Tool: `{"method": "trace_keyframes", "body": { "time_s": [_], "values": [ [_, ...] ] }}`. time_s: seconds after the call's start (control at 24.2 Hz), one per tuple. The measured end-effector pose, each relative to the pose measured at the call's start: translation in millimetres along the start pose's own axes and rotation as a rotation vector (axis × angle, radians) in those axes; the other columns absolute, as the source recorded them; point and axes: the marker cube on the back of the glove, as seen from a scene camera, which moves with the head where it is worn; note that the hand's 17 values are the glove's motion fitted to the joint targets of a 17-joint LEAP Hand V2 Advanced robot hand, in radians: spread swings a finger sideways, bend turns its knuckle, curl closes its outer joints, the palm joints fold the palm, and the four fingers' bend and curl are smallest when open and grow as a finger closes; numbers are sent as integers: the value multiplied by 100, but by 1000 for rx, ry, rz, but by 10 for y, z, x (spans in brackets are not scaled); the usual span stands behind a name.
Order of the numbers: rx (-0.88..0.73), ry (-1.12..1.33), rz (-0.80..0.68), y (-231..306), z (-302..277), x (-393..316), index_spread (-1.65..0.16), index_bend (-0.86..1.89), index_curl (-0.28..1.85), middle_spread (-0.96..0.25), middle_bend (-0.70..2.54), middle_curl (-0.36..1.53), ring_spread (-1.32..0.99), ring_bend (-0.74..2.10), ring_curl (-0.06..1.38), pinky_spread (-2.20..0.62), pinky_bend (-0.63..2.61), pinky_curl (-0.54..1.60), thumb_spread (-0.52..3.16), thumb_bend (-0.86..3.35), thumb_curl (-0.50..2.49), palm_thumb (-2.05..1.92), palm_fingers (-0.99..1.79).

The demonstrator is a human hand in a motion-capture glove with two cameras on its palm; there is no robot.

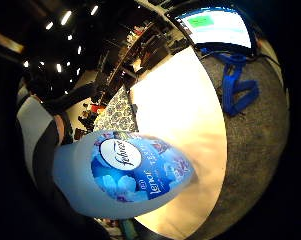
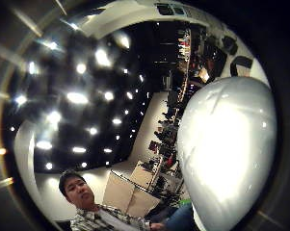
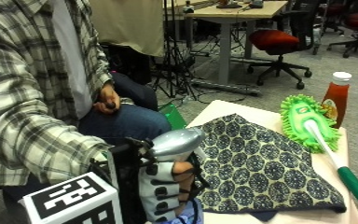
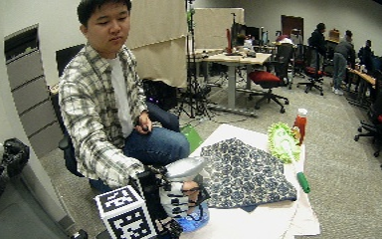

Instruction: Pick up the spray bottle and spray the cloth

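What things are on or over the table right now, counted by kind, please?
Spray bottle, held in the gloved right hand: 1
Patterned cloth: 1
Green duster mop: 1
Ketchup bottle: 1
Total: 4

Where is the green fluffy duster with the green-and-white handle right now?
In the outside view, the green fluffy duster lies on the table's far right side, its head beside the red sauce bottle and its handle running along the patterned navy cloth's right edge.
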Motion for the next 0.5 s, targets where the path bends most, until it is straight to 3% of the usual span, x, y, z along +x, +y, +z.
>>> {"method": "trace_keyframes", "body": {
  "time_s": [0.5],
  "values": [
    [-158,250,-50,-24,65,-349,-26,37,53,-14,61,54,-21,69,50,-17,39,44,3,-3,71,110,137]
  ]
}}
